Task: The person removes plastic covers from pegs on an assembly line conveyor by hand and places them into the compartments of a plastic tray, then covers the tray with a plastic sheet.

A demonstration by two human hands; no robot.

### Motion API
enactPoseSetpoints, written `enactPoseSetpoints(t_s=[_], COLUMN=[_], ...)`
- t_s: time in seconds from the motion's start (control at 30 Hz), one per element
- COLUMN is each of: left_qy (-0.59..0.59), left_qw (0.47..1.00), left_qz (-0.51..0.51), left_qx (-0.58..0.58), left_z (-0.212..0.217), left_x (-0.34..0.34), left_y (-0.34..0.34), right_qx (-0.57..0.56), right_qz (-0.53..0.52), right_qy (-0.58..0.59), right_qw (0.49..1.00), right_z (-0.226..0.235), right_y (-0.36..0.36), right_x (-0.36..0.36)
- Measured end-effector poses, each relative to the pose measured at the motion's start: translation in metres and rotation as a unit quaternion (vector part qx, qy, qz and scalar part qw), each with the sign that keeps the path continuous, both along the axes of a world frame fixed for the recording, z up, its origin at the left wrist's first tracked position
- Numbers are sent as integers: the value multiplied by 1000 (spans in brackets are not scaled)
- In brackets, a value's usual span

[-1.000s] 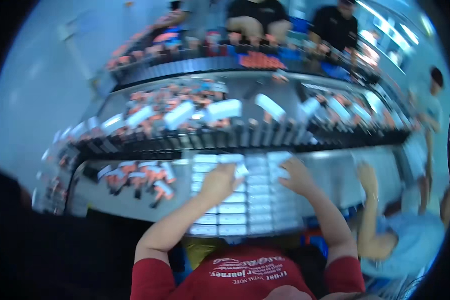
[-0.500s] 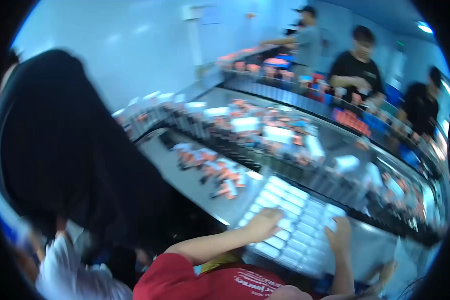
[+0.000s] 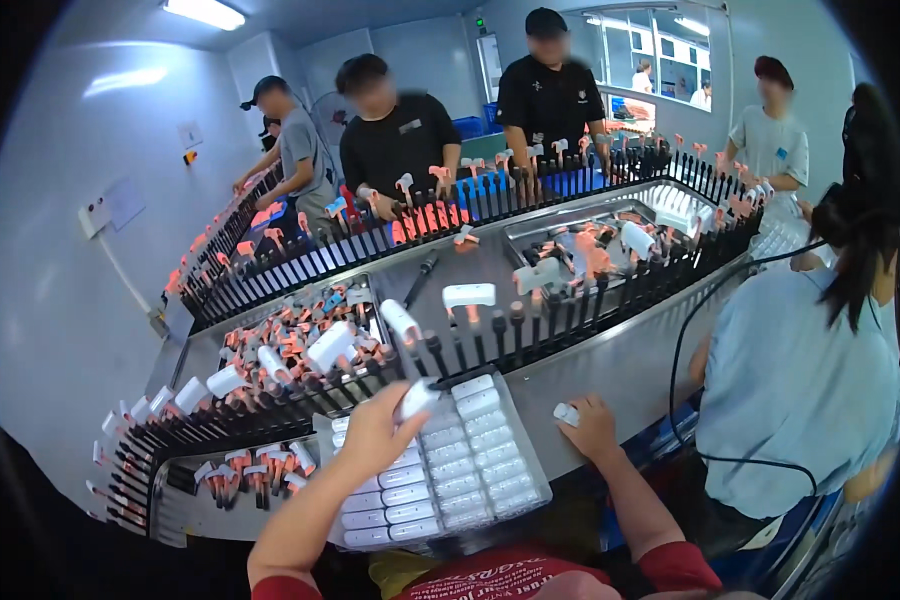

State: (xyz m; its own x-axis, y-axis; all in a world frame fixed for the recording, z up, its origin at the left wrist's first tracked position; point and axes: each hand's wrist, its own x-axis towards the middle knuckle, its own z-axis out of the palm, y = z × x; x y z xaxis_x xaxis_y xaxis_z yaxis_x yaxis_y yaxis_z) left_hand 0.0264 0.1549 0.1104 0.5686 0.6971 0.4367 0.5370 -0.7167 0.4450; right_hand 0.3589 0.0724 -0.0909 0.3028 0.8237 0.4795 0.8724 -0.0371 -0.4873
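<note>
A pale blue wall (image 3: 50, 260) stands at nine o'clock; a rectangular ceiling light (image 3: 205, 12) glows at eleven, a framed interior window (image 3: 662, 52) at one, and a steel tabletop (image 3: 610, 375) spans the centre.

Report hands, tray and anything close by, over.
Left hand holding white piece at tray, far edge. Right hand holding small white part, right of tray. White cases in tray's left columns. Black posts just beyond.

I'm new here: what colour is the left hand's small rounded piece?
The small rounded piece is white; head view.
</note>
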Motion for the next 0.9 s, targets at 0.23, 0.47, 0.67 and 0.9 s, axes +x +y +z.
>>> enactPoseSetpoints(t_s=[0.23, 0.47, 0.67, 0.9], left_qy=[49, -32, 2, 203], left_qw=[998, 976, 967, 946], left_qz=[31, 134, 202, 253], left_qx=[25, -171, -155, -24], left_z=[60, 36, 48, 67], left_x=[127, 129, 108, 79], left_y=[60, 120, 136, 121], right_qx=[37, 59, 68, 142], right_qz=[-9, 10, 41, 139], right_qy=[76, 121, 287, 350], right_qw=[996, 991, 955, 915], right_z=[-6, -8, 19, 142], right_y=[-5, -5, 13, 88], right_x=[1, 12, 12, -31])
